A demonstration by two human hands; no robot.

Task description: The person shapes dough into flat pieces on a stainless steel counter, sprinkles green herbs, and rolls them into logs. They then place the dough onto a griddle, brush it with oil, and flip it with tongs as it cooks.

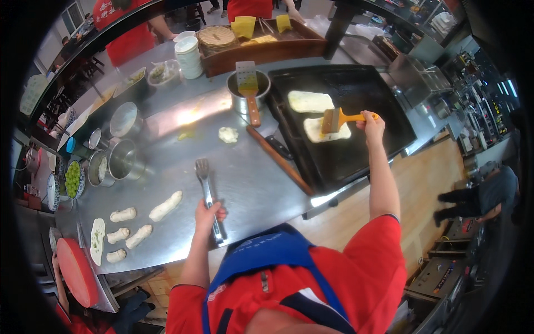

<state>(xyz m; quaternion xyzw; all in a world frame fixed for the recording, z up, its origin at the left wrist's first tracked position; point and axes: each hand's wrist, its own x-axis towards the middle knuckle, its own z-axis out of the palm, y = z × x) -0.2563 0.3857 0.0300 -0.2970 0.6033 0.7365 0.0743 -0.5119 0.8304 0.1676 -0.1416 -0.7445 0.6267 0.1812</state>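
Note:
My right hand grips the orange handle of a wide brush. Its bristles touch the nearer flat dough piece on a black griddle. Just behind that lies a second flat dough piece, yellowish in patches. My left hand is closed around a pair of metal tongs, held over the steel worktop with the tips pointing away from me. A perforated spatula with a wooden handle rests across a metal pot left of the griddle.
A wooden rolling pin and a black-handled tool lie along the griddle's left edge. A dough lump and several dough rolls sit on the worktop. Metal bowls line the left. Other people stand behind the counter and at the right.

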